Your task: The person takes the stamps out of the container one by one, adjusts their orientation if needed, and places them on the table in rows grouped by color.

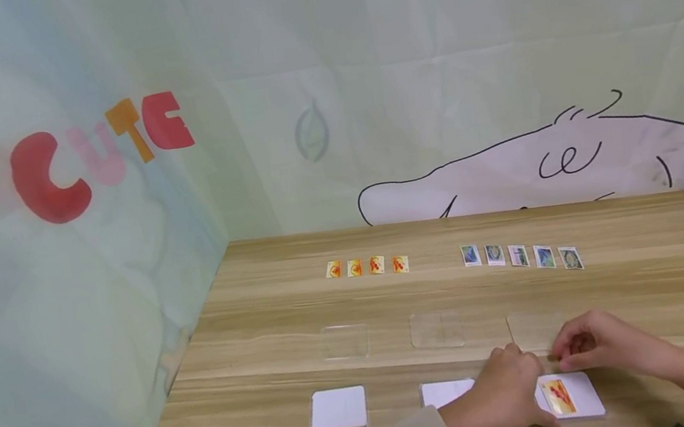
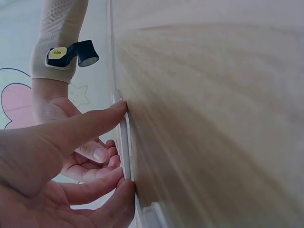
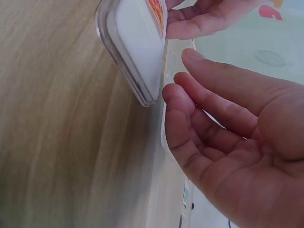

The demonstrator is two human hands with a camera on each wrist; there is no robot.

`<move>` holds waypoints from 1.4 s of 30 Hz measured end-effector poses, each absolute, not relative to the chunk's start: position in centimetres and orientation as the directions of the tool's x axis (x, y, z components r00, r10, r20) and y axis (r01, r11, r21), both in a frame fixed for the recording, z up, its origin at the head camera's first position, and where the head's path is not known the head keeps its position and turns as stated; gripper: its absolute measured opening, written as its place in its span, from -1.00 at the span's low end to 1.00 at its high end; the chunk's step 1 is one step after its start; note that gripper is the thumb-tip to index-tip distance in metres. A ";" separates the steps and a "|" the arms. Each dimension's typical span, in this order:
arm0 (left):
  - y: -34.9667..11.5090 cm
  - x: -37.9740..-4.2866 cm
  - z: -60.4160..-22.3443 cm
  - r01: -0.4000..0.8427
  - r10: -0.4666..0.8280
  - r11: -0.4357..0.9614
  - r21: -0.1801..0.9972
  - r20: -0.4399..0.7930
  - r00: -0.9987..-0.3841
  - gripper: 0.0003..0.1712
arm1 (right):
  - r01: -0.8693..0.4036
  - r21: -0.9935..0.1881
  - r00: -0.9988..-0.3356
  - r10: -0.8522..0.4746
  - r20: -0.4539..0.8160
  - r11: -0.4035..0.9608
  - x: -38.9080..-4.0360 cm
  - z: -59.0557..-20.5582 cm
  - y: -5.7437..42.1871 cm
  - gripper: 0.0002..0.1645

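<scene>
A white square card in a clear plastic case (image 1: 587,395) lies on the table at the near right, with a small orange-and-red picture (image 1: 558,397) on top. My left hand (image 1: 501,393) spans the left side of this case, thumb and fingers gripping its edges. The left wrist view shows the fingertips (image 2: 124,187) along the thin edge, close against the tabletop. By the far right corner hovers my right hand (image 1: 611,344), its fingers loosely bent and holding nothing. In the right wrist view its thumb (image 3: 228,78) stands apart from the curled fingers.
Another white square (image 1: 339,409) lies at left, and a second white square (image 1: 444,393) is partly covered by my left hand. Clear square covers (image 1: 345,342) form a row beyond. Farther back are orange pictures (image 1: 377,265) and blue-green pictures (image 1: 495,254). A fabric wall (image 1: 283,178) borders the table.
</scene>
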State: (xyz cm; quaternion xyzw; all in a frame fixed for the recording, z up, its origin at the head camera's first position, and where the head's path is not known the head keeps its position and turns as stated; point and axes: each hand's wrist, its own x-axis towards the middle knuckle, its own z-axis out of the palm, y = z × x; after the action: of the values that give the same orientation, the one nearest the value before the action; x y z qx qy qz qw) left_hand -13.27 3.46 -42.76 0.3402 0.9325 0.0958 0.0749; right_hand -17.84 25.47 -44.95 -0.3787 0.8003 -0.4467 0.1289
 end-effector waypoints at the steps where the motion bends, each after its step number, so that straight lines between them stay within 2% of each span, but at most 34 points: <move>1: 3.5 -13.3 -42.8 0.621 0.649 0.750 0.229 -0.074 -0.757 -0.40 | -0.490 -0.812 -0.682 -0.720 0.129 0.317 -17.8 -45.0 25.5 -0.92; 29: 3.5 -13.2 -42.9 0.625 0.651 0.750 0.216 -0.073 -0.756 -0.47 | -0.479 -0.802 -0.673 -0.736 0.074 0.357 -17.1 -44.9 24.8 -0.91; 42: 3.6 -13.3 -42.8 0.619 0.650 0.748 0.240 -0.075 -0.757 -0.48 | -0.550 -0.768 -0.645 -0.751 0.142 0.328 -16.8 -44.9 24.2 -0.88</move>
State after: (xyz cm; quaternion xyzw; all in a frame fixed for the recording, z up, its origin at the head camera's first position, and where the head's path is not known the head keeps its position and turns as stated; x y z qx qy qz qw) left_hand -13.28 3.57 -42.83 0.3403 0.9317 0.1006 0.0771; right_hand -16.81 24.18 -44.94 -0.4036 0.8060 -0.4159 0.1204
